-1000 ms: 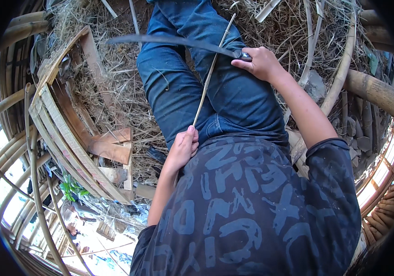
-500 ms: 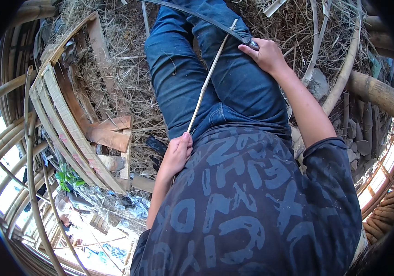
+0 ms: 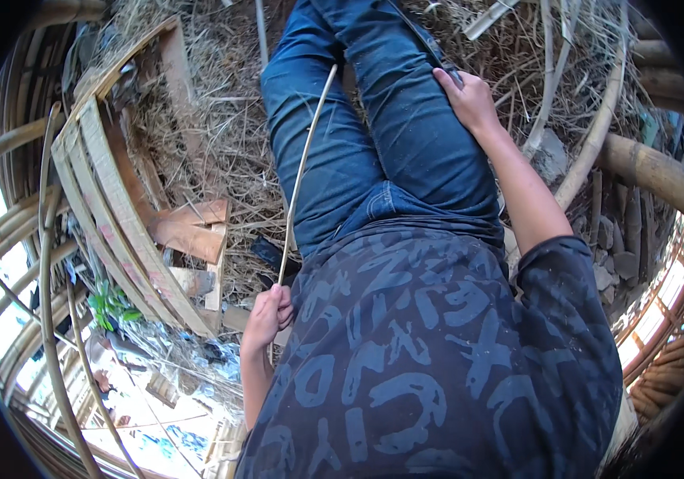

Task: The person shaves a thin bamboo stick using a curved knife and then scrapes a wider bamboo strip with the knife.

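A thin pale stick (image 3: 302,166) is gripped at its lower end in my closed left hand (image 3: 264,319), beside my left hip. From there it slants up across the left leg of my blue jeans, its far tip over the knee. My right hand (image 3: 468,102) rests on the outer side of my right thigh, closed on the handle of a long-bladed knife (image 3: 423,38). The dark blade points away from me along the right leg, partly out of the picture at the top. Part of the handle is hidden by my fingers.
A slatted wooden crate (image 3: 110,211) lies at the left, with broken boards (image 3: 190,227) beside it. Dry straw (image 3: 230,144) covers the ground. Thick bamboo poles (image 3: 649,169) and stones (image 3: 551,156) are at the right. A bamboo lattice (image 3: 19,231) bounds the left.
My left hand has moved left and back toward me, drawing the stick off the blade and right leg. The knife has swung to point forward, staying in my right hand.
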{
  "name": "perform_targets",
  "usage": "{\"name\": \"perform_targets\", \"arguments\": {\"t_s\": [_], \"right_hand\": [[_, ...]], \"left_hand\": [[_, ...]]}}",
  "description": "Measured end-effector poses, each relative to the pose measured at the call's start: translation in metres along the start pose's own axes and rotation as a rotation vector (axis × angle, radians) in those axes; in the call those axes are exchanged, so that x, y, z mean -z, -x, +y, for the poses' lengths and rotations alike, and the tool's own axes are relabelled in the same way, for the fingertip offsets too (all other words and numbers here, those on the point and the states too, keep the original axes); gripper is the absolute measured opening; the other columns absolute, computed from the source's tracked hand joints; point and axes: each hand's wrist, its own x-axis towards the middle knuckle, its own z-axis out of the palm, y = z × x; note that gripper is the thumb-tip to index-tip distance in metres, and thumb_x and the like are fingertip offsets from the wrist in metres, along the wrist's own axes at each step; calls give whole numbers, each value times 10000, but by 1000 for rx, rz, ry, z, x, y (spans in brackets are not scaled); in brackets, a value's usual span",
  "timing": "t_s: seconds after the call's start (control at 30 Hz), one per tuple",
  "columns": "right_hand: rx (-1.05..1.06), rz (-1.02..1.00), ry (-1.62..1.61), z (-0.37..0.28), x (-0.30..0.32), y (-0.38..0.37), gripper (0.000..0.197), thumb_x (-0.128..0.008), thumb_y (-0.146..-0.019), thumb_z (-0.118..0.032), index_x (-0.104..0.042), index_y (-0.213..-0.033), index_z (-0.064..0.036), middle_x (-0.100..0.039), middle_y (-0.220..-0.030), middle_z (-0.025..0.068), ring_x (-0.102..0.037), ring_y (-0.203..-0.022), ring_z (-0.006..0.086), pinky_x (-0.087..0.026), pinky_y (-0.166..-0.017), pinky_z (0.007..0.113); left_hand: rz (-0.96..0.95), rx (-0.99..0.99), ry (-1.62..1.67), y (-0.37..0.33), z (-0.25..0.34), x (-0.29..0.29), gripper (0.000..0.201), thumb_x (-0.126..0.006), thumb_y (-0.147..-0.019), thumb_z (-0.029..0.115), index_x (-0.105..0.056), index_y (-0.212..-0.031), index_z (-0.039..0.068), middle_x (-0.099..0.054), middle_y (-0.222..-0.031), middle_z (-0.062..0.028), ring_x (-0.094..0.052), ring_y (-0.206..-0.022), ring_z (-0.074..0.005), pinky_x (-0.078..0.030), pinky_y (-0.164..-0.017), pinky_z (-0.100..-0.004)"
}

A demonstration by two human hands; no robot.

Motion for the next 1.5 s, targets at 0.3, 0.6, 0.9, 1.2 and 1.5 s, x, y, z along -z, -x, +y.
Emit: {"name": "perform_targets", "arguments": {"t_s": [0.3, 0.6, 0.9, 1.2, 1.5], "right_hand": [[125, 135, -170, -6, 9, 28, 607, -610, -833, -589, -565, -692, 0, -540, -579, 171, -533, -562, 350, -421, -553, 399], [88, 66, -160, -8, 23, 33, 645, -601, -810, -634, -539, -644, -13, -537, -558, 148, -560, -559, 337, -418, -546, 402], [96, -164, 80, -15, 29, 16, 684, -554, -754, -734, -686, -762, -63, -662, -707, 172, -659, -753, 367, -516, -691, 449], [48, -174, 167, -20, 20, 9, 706, -519, -779, -736, -675, -772, -48, -671, -786, 199, -654, -827, 386, -514, -731, 465], [30, -184, -8, -10, 19, 9, 651, -577, -793, -666, -665, -782, -21, -654, -747, 216, -644, -782, 400, -496, -715, 453]], "left_hand": [[-150, -338, -409, -82, 73, -64, 431, -328, -1030, 403, -390, -706, 126, -284, -613, 84, -259, -525, -42, -221, -476, -219], [-249, -24, -331, -152, 110, -111, 489, -277, -1009, 516, -300, -661, 173, -228, -532, 94, -181, -446, -39, -134, -404, -221], [-89, -283, -524, -175, 83, -106, 507, -382, -1022, 392, -443, -655, 47, -355, -511, 7, -346, -457, -93, -293, -444, -297], [223, -567, -935, -143, 88, -118, 436, -396, -1011, 275, -534, -775, -64, -528, -696, -310, -497, -674, -510, -398, -592, -503], [231, -530, -943, -127, 77, -109, 410, -417, -1003, 244, -547, -764, -62, -521, -700, -313, -518, -722, -504, -393, -588, -494]]}}
